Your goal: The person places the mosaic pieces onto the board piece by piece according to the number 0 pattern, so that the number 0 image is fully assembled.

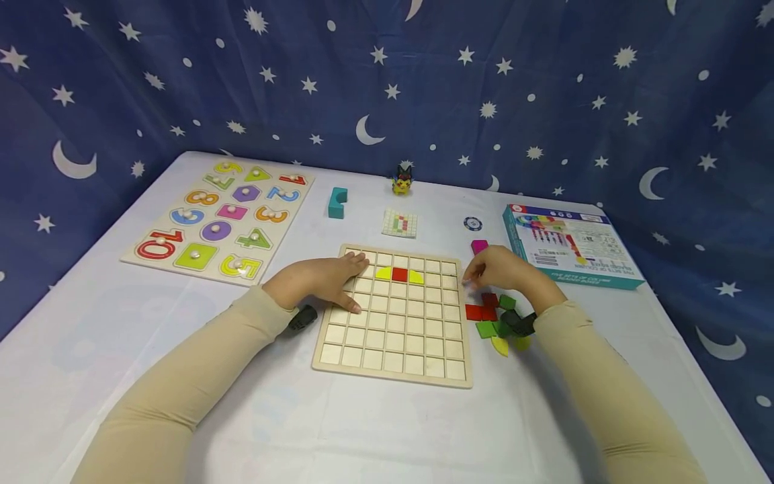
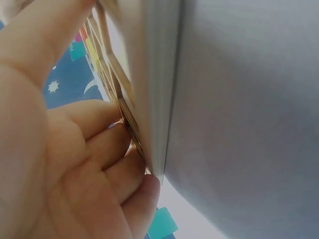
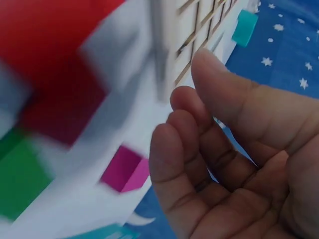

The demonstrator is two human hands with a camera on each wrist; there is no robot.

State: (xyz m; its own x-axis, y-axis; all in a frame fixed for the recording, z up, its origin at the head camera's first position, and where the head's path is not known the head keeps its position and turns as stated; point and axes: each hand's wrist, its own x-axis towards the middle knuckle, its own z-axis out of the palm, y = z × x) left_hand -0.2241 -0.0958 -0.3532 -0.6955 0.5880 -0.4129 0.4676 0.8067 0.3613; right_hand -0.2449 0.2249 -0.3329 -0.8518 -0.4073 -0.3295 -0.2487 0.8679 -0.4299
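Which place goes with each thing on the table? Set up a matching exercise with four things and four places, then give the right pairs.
Things:
1. number puzzle
2. game box
3. red square
4. left hand

Places:
A. inside the grid board, between two yellow pieces
B. far left of the table
C. resting on the grid board's left edge
D. right side of the table, beside the backdrop

Pairs: 1-B, 2-D, 3-A, 4-C

Flat wooden grid board (image 1: 396,323), three tiles (image 1: 400,274)
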